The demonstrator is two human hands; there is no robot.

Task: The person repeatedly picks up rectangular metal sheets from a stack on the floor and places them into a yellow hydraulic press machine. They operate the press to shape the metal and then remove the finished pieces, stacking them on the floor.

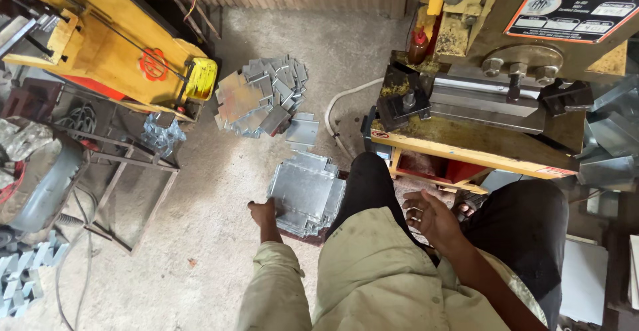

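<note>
Galvanised sheet stack lies under left hand fingers – right hand loosely open, empty

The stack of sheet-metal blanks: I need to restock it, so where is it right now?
In the head view the stack of sheet-metal blanks lies on the floor at lower centre, under the left hand, just left of the person's knee.

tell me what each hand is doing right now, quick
Left hand: fingers on the edge of the stack of cut sheet-metal blanks on the floor; a closed grip cannot be told.
Right hand: open, holding nothing, above the lap.
</note>
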